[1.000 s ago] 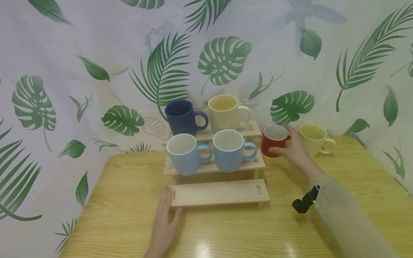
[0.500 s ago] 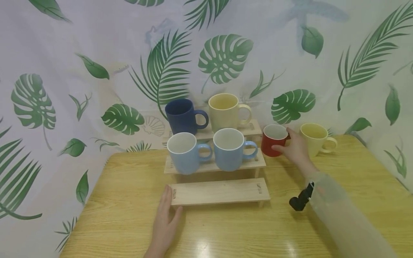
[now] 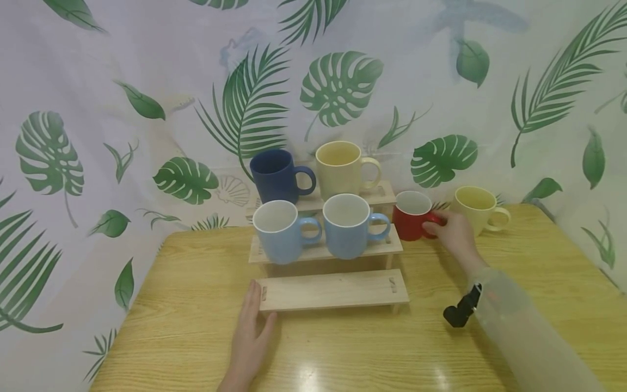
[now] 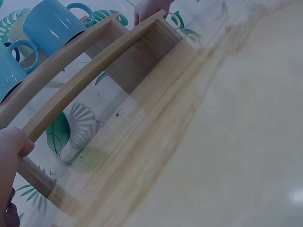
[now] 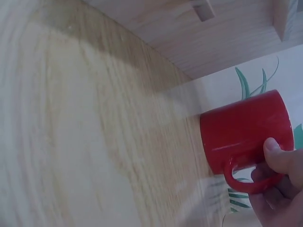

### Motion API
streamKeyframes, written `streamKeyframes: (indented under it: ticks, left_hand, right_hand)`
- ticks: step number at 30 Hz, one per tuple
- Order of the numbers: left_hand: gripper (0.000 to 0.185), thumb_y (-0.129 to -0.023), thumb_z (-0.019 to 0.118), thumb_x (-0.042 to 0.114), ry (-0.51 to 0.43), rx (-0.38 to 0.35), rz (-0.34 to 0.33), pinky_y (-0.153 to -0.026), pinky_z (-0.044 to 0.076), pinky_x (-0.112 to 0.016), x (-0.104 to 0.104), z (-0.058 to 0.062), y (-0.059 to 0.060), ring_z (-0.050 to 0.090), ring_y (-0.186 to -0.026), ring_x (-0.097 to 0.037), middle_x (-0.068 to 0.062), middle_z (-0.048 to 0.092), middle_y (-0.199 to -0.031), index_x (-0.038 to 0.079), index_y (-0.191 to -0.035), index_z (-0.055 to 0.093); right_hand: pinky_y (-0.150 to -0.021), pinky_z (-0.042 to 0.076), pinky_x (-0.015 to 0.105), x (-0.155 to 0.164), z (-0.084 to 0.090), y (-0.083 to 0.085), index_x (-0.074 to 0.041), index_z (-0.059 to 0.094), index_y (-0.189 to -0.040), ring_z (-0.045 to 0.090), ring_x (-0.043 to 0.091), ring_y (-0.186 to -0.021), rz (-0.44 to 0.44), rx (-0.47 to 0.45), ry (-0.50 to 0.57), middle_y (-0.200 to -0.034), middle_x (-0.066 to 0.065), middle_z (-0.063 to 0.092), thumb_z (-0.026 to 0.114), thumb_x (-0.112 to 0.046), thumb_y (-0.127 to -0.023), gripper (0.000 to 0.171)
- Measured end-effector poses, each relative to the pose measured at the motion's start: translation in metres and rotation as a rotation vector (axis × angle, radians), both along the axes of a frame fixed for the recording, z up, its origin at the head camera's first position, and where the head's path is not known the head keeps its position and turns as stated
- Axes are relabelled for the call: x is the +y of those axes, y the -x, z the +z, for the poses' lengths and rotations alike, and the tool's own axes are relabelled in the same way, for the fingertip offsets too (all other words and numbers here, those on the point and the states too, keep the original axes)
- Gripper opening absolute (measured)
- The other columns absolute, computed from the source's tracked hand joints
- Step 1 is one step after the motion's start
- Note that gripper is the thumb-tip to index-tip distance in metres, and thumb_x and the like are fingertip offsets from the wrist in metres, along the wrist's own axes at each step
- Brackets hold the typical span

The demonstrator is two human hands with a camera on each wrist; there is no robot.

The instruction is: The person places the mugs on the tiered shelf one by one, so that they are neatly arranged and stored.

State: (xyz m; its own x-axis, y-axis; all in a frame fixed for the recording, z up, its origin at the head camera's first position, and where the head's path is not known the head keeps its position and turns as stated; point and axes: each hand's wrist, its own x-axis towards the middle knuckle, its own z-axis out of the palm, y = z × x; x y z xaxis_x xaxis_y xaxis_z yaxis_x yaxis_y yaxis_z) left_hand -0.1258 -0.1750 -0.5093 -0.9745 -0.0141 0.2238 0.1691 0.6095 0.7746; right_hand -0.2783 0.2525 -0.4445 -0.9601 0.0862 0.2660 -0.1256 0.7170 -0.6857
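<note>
In the head view my right hand [image 3: 455,234] holds a red mug [image 3: 409,222] by its handle, beside the right end of a stepped wooden rack [image 3: 333,291]. The right wrist view shows the thumb on the handle [image 5: 236,182] near the rim and the fingers curled round it; the mug's base seems to be at the table, though contact is unclear. My left hand [image 3: 250,332] grips the left front corner of the rack's lowest step, thumb at the front edge, fingers along the side. Two light blue mugs [image 3: 278,234] occupy the middle step.
On the top step stand a dark blue mug [image 3: 273,179] and a cream mug [image 3: 339,174]. A yellow mug [image 3: 474,209] is on the wooden table [image 3: 196,305], just behind my right hand. A leaf-patterned cloth [image 3: 338,32] hangs behind the table.
My right hand has shifted from the red mug's body to its handle. The mug has turned so that the handle points more towards me, and it sits slightly further left. The left hand stays put.
</note>
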Motion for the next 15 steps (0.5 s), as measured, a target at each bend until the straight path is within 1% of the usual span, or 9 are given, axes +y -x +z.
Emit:
streamKeyframes:
  ticks: [3,6,10,12,15]
  left_hand:
    - [0.066,-0.092,0.051,0.03,-0.003,-0.002,0.0,-0.11,0.013,-0.049,0.0,0.002,0.0,0.01,-0.139,-0.02,0.004,0.009,-0.153,0.026,-0.146,0.013]
    - [0.067,-0.092,0.051,0.029,-0.006,-0.006,-0.002,-0.11,0.013,-0.049,0.0,0.002,0.0,0.01,-0.139,-0.02,0.004,0.008,-0.153,0.026,-0.146,0.012]
    - [0.066,-0.092,0.051,0.031,-0.007,-0.009,-0.007,-0.11,0.013,-0.049,0.0,0.001,0.0,0.009,-0.139,-0.019,0.005,0.008,-0.153,0.027,-0.146,0.012]
    - [0.066,-0.092,0.05,0.032,-0.006,-0.014,-0.008,-0.11,0.013,-0.05,0.0,0.001,0.0,0.009,-0.139,-0.02,0.005,0.007,-0.153,0.027,-0.146,0.011]
    - [0.066,-0.092,0.05,0.032,-0.003,-0.017,-0.008,-0.11,0.013,-0.05,0.0,0.002,0.0,0.009,-0.139,-0.02,0.005,0.007,-0.153,0.027,-0.146,0.011]
  right_hand:
    - [-0.069,0.044,0.034,0.001,-0.002,0.0,0.008,0.062,-0.105,0.055,0.033,-0.087,0.01,0.013,-0.009,-0.098,0.026,0.063,0.068,-0.01,-0.08,0.032]
    - [-0.068,0.043,0.033,0.004,-0.008,0.003,0.006,0.064,-0.102,0.055,0.03,-0.083,0.026,0.002,-0.024,-0.094,0.023,0.065,0.07,-0.013,-0.079,0.031]
    - [-0.068,0.043,0.031,0.007,-0.016,0.003,0.002,0.066,-0.099,0.052,0.025,-0.078,0.019,-0.089,0.002,-0.088,0.017,0.067,0.069,-0.02,-0.081,0.029]
    - [-0.068,0.042,0.03,0.006,-0.017,0.002,0.001,0.066,-0.098,0.052,0.024,-0.077,-0.003,-0.132,0.017,-0.088,0.016,0.068,0.068,-0.023,-0.082,0.029]
    - [-0.066,0.042,0.029,0.004,-0.018,0.001,0.002,0.067,-0.096,0.052,0.024,-0.075,-0.028,-0.156,0.026,-0.087,0.016,0.068,0.067,-0.025,-0.082,0.03]
